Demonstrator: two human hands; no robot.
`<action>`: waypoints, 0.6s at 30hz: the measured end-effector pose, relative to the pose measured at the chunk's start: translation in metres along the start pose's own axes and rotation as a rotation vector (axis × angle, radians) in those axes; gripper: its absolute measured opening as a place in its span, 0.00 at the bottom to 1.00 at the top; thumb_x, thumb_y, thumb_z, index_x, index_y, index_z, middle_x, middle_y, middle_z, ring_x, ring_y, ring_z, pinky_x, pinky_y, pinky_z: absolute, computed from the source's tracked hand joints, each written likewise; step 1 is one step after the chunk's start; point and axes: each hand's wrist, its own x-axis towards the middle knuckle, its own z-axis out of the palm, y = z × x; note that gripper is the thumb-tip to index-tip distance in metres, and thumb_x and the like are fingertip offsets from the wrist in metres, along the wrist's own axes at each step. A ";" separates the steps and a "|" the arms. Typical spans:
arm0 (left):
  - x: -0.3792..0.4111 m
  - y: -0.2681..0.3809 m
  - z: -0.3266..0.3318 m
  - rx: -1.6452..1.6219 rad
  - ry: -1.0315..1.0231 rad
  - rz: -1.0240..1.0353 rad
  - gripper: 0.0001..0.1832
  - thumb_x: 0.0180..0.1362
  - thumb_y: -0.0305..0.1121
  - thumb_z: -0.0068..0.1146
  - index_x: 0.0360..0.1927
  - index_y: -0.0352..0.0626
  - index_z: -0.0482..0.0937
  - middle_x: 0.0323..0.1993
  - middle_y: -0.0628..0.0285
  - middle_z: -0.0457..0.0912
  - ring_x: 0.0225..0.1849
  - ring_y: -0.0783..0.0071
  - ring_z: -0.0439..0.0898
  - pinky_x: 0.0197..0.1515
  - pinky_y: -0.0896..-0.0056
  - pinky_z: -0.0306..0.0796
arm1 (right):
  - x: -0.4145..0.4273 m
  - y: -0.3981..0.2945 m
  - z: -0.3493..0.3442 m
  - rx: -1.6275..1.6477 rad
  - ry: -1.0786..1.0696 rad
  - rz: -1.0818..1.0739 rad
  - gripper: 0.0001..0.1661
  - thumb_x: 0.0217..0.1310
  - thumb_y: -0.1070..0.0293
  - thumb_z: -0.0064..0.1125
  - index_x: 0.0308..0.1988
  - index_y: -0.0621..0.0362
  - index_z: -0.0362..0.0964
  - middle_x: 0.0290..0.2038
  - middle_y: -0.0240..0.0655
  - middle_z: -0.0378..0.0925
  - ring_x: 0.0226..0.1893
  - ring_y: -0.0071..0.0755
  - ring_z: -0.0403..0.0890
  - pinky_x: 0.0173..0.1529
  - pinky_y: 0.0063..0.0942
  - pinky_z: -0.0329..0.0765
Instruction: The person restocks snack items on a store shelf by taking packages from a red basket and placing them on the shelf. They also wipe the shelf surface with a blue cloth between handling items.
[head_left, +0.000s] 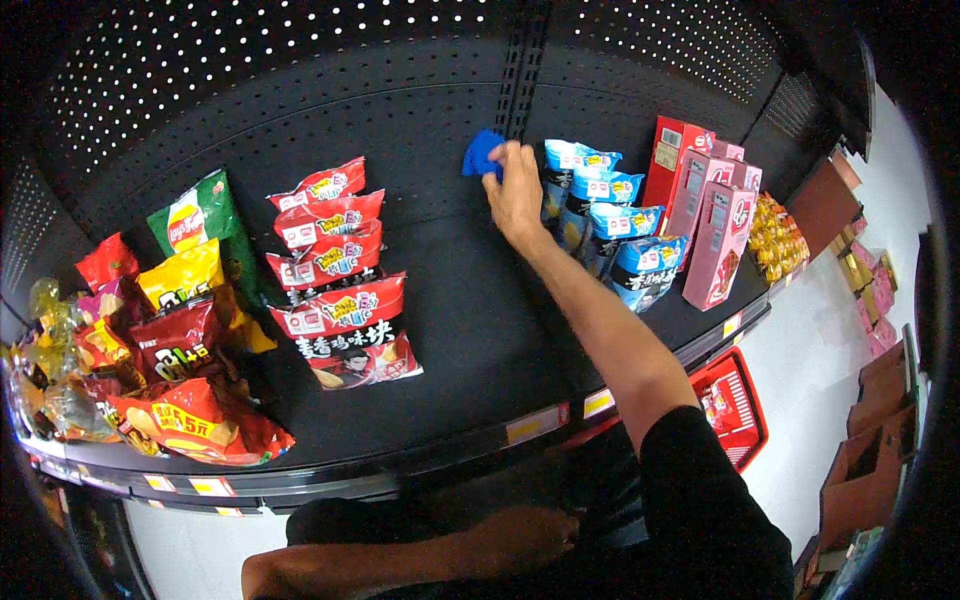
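Observation:
My right hand reaches to the back of a black metal shelf. A blue cloth is pinched in its fingers, against or close to the perforated back panel. Just right of that hand stands a row of blue snack bags, one behind another. On the other side, a row of red snack bags stands apart from it. In shadow by my body is my left hand, below the shelf's front edge; its fingers are too dark to make out.
Mixed chip bags crowd the shelf's left end. Pink boxes, a red box and yellow-wrapped snacks stand at the right. A red basket and opened cardboard boxes are on the floor. Price tags line the shelf edge.

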 end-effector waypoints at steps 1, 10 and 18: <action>0.000 -0.002 0.001 -0.001 0.002 -0.005 0.16 0.71 0.39 0.46 0.50 0.37 0.75 0.45 0.45 0.81 0.48 0.47 0.82 0.53 0.50 0.76 | -0.009 0.004 0.004 -0.020 -0.022 0.015 0.21 0.52 0.80 0.63 0.44 0.56 0.65 0.43 0.46 0.68 0.48 0.56 0.73 0.49 0.47 0.74; 0.014 -0.019 0.020 -0.012 0.028 -0.130 0.18 0.70 0.41 0.47 0.52 0.37 0.75 0.45 0.44 0.81 0.46 0.47 0.82 0.49 0.51 0.77 | -0.026 0.038 0.018 0.186 -0.122 0.150 0.18 0.51 0.83 0.63 0.43 0.60 0.68 0.42 0.46 0.73 0.46 0.52 0.78 0.52 0.43 0.76; 0.015 -0.044 0.031 0.194 0.146 -0.020 0.18 0.67 0.40 0.52 0.51 0.35 0.75 0.44 0.45 0.81 0.47 0.48 0.82 0.46 0.51 0.78 | 0.153 -0.073 -0.050 0.377 0.263 -0.062 0.21 0.58 0.67 0.67 0.49 0.65 0.74 0.29 0.34 0.79 0.27 0.21 0.75 0.32 0.27 0.74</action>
